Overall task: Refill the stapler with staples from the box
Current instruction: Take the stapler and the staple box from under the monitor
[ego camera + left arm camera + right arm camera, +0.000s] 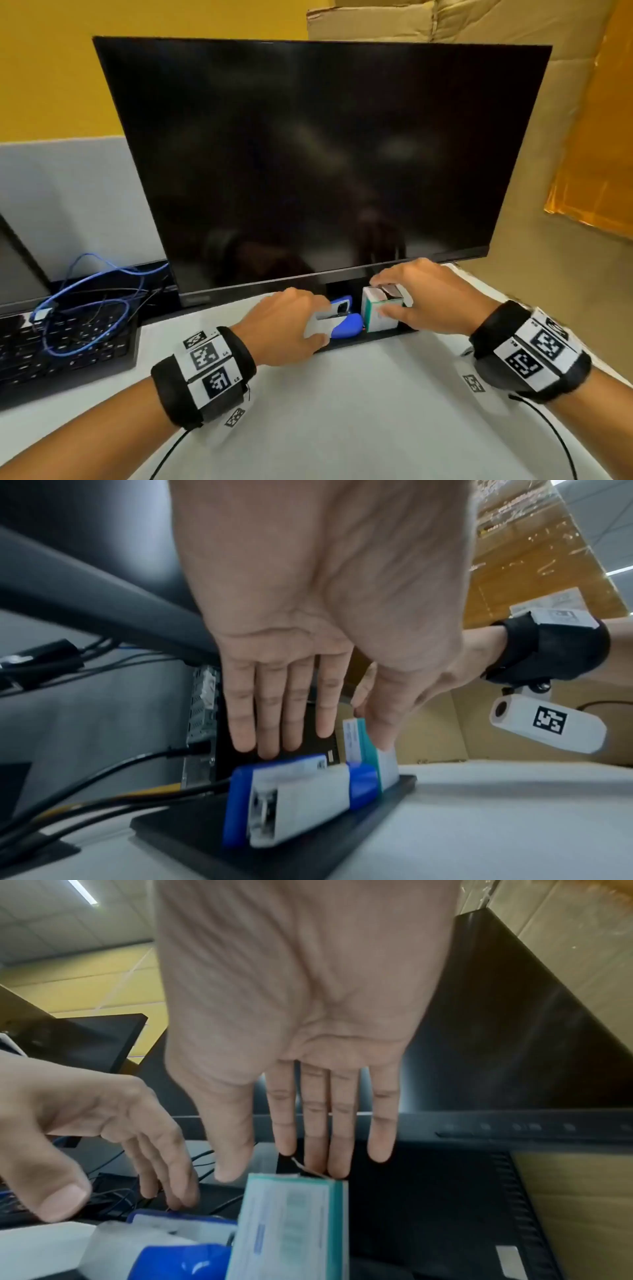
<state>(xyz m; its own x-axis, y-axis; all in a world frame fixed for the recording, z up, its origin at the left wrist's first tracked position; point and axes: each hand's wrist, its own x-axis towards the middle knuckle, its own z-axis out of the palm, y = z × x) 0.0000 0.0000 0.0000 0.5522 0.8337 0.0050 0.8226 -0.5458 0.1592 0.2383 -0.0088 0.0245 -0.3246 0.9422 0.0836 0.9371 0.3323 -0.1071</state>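
Observation:
A blue and white stapler [342,323] lies on its side on the black monitor base [376,337]. Just to its right stands a white and green staple box [378,317] with its top flap open. My left hand [301,322] reaches over the stapler [308,794]; its straight fingers [274,723] touch the far top edge, and the thumb hovers at the near white end. My right hand [388,298] pinches the box [284,1226], thumb on the front face and fingertips [322,1167] on the back top edge. The staples are hidden inside.
A large dark monitor [308,154] hangs low right above both hands. A black keyboard [51,349] with a looped blue cable [85,284] lies at the left. The white desk [342,411] runs toward me. Cardboard boxes [479,27] stand behind and to the right.

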